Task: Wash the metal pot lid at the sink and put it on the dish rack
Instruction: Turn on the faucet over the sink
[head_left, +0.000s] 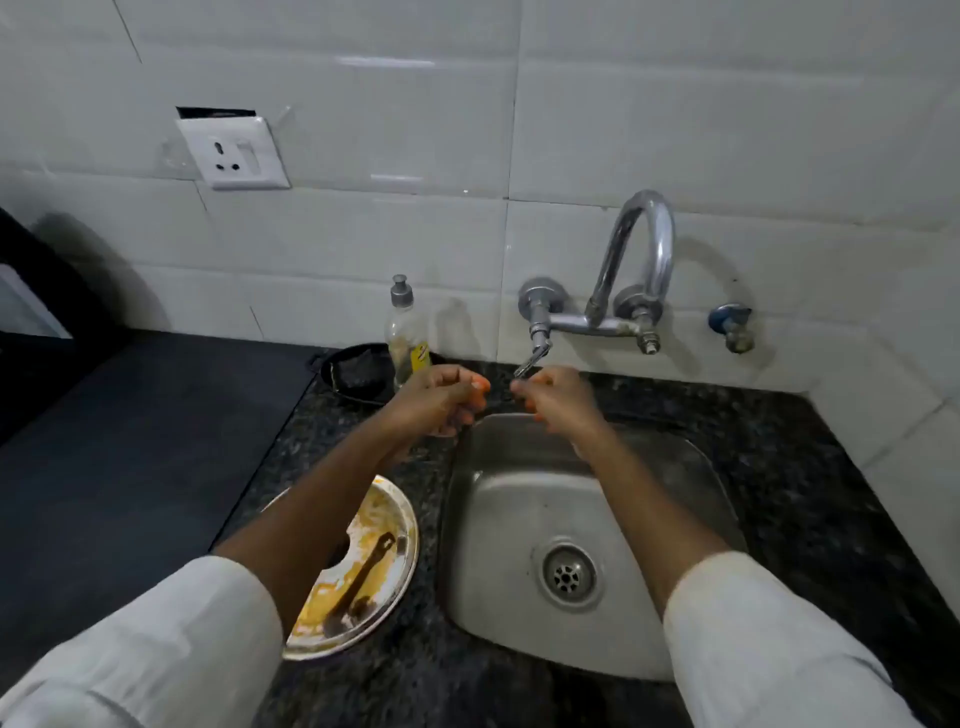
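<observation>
The metal pot lid (382, 525) lies upside down on the dark granite counter left of the sink, smeared with yellow-orange food, its black handle showing. My left forearm crosses over its left part. My left hand (441, 400) hovers above the sink's back left corner with fingers curled and nothing in them. My right hand (556, 397) is at the sink's back edge, its fingertips pinched on the end of the tap's left lever (532, 361). The steel sink (498, 519) holds no dishes. No water is seen running. No dish rack is in view.
A curved chrome tap (641, 249) is fixed to the white tiled wall, with a small blue valve (730, 325) to its right. A dish soap bottle (408, 338) and a black holder with a scrubber (358, 371) stand behind my left hand. A wall socket (234, 153) sits upper left.
</observation>
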